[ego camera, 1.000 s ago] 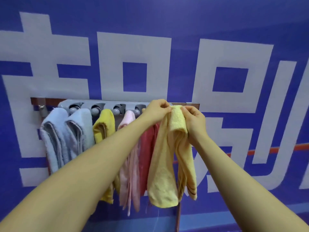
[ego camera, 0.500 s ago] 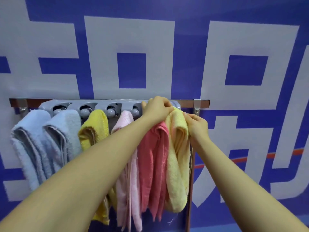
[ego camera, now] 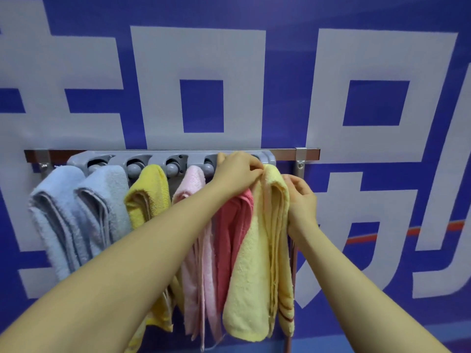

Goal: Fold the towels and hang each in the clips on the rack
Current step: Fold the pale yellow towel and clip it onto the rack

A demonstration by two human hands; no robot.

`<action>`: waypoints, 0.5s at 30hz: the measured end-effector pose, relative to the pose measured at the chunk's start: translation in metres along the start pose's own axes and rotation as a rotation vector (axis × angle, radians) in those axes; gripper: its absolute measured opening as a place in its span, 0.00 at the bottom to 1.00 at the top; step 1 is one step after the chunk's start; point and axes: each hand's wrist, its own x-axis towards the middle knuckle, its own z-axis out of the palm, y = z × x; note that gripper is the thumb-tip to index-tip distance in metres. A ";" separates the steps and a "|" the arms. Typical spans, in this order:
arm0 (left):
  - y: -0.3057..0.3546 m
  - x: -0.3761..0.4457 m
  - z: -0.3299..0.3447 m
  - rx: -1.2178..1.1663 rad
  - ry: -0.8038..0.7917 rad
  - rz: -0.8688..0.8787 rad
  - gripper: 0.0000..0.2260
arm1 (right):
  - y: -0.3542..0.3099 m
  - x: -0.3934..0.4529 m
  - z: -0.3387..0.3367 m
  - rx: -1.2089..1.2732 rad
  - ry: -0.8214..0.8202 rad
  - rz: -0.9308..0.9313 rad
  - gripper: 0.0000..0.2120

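A grey clip rack (ego camera: 158, 157) on a brown rail (ego camera: 285, 154) carries several folded towels: two light blue (ego camera: 58, 212), one bright yellow (ego camera: 149, 192), one pale pink (ego camera: 193, 184) and one red (ego camera: 234, 225). A folded pale yellow towel (ego camera: 257, 263) hangs at the rack's right end. My left hand (ego camera: 238, 171) pinches its top fold right at the rack. My right hand (ego camera: 302, 200) holds the towel's right edge just below the top. The clip behind the pale yellow towel is hidden by my left hand.
A blue wall banner with large white characters (ego camera: 198, 72) fills the background. A metal bracket (ego camera: 300, 159) and a thin upright pole (ego camera: 293, 263) stand just right of the towels. A red stripe (ego camera: 407, 231) crosses the banner at the right.
Both hands have carried the pale yellow towel up and in to the rack's right end. The view has closed in on the rack. My right hand has slid slightly down the towel's edge.
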 end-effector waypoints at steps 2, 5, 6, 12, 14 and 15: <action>-0.001 -0.005 -0.004 0.073 -0.057 0.051 0.12 | 0.000 -0.011 0.000 0.010 -0.041 0.002 0.14; -0.002 -0.012 -0.010 0.154 -0.170 0.108 0.16 | 0.004 -0.022 -0.002 -0.016 -0.110 -0.044 0.13; -0.002 -0.014 -0.012 0.143 -0.205 0.108 0.16 | 0.005 -0.025 -0.001 -0.043 -0.150 -0.074 0.09; -0.001 -0.033 -0.018 0.340 -0.163 0.137 0.12 | 0.018 -0.031 -0.005 -0.340 -0.042 -0.210 0.02; -0.004 -0.045 -0.017 0.430 -0.124 0.218 0.14 | 0.019 -0.031 -0.006 -0.434 -0.004 -0.260 0.16; -0.006 -0.051 -0.014 0.481 -0.099 0.310 0.17 | 0.019 -0.031 -0.007 -0.463 0.009 -0.282 0.19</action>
